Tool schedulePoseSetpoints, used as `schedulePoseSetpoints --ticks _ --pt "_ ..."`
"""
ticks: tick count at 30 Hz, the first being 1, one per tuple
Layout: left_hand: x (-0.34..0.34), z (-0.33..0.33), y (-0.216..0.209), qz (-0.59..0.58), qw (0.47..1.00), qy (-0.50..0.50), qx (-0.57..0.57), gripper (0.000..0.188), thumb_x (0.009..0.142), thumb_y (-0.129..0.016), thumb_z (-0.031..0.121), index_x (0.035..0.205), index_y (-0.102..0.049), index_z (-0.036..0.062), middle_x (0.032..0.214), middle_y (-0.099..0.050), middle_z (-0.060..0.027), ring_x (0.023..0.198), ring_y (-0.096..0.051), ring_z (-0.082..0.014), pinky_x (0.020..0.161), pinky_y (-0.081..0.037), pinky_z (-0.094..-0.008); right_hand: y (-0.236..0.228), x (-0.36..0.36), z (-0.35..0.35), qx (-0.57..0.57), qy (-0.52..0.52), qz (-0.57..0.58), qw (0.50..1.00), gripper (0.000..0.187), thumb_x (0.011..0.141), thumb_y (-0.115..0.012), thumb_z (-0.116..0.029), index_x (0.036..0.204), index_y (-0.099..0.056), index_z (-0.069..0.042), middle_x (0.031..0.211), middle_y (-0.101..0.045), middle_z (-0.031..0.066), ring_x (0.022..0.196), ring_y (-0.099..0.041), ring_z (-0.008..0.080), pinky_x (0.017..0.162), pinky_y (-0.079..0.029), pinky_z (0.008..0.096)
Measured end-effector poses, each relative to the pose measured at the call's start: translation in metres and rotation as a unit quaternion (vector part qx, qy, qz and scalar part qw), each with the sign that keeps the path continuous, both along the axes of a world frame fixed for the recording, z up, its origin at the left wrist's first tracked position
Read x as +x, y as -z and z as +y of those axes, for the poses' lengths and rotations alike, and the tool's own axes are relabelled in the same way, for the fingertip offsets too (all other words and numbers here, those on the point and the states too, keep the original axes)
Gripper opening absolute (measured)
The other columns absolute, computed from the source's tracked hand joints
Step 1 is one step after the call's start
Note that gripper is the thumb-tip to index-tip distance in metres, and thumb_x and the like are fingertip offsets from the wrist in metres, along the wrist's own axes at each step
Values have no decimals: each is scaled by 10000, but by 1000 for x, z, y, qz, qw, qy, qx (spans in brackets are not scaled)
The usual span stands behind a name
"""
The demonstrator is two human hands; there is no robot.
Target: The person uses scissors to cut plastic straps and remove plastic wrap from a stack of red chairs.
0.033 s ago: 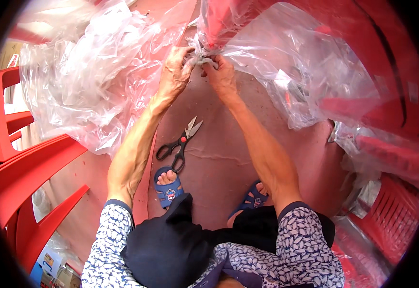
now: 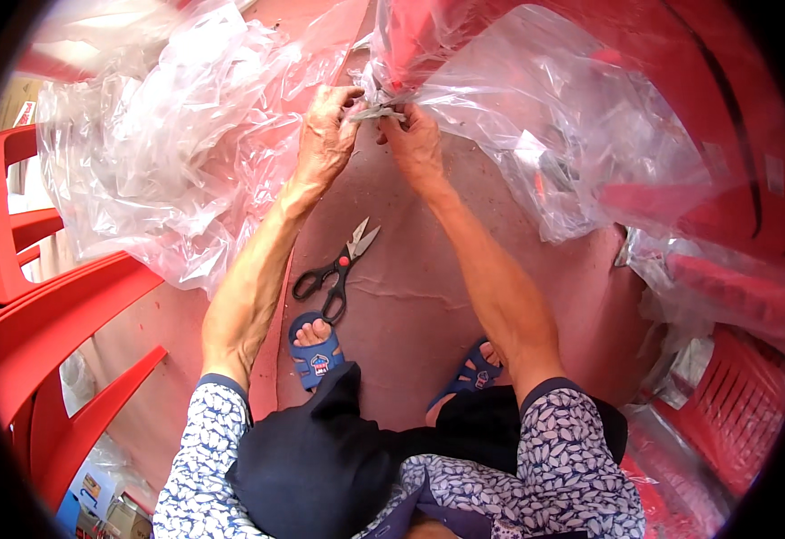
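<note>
My left hand [image 2: 325,135] and my right hand [image 2: 410,139] meet at the top middle. Both pinch a twisted knot of clear plastic wrap [image 2: 379,112]. That wrap covers a red plastic chair [image 2: 680,108] reaching from the top to the right. The fingertips of the two hands nearly touch at the knot. On the pinkish floor between my forearms lie black-handled scissors [image 2: 334,265], slightly apart at the blades, untouched by either hand.
A heap of loose clear plastic [image 2: 159,153] is at the upper left. Bare red chairs [image 2: 42,305] are stacked at the left. More wrapped red chairs [image 2: 743,404] crowd the lower right. My feet in blue sandals [image 2: 316,346] rest just below the scissors.
</note>
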State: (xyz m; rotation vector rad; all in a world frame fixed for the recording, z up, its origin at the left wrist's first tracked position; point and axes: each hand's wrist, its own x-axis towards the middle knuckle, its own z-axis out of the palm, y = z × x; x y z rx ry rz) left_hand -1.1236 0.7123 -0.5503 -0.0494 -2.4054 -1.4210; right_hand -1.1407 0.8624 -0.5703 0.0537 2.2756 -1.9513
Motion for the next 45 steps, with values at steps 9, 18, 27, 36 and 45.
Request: schedulePoseSetpoints --ticks 9,18,27,36,45 --pt "-3 -1 -6 -16 991 108 -76 165 951 -621 134 1025 -683 0 888 -677 -190 844 -670 -347 746 -509 -403 -4 7 2 123 25 130 984 157 858 -728 -116 918 -650 6 800 -703 174 704 -699 290 636 -527 388" --pt "-21 -6 -22 -178 962 205 34 193 970 -549 122 946 -664 -32 638 -605 -142 533 -637 -184 506 -492 -373 -1 -6 19 279 -38 276 919 154 812 -723 -115 937 -660 -51 827 -687 152 755 -678 348 658 -519 422" --pt "-9 13 -11 -8 995 76 -62 97 921 -598 96 932 -627 4 789 -640 -204 746 -661 -385 647 -506 -414 -2 -7 23 141 8 145 979 135 871 -693 -151 968 -682 -58 822 -698 107 675 -676 240 618 -516 371" --pt "0 10 9 24 986 58 -155 75 924 -617 103 936 -614 30 848 -632 -182 785 -657 -378 658 -512 -437 -8 -3 24 -193 -35 -185 963 180 923 -705 -265 1000 -705 -102 823 -673 -26 667 -568 39 559 -400 196" --pt "-8 3 11 21 990 96 -100 101 904 -604 113 912 -607 12 798 -620 -196 718 -640 -371 618 -509 -427 13 1 17 -96 -46 -45 993 218 891 -682 -182 978 -682 18 844 -683 38 745 -604 114 694 -497 274"
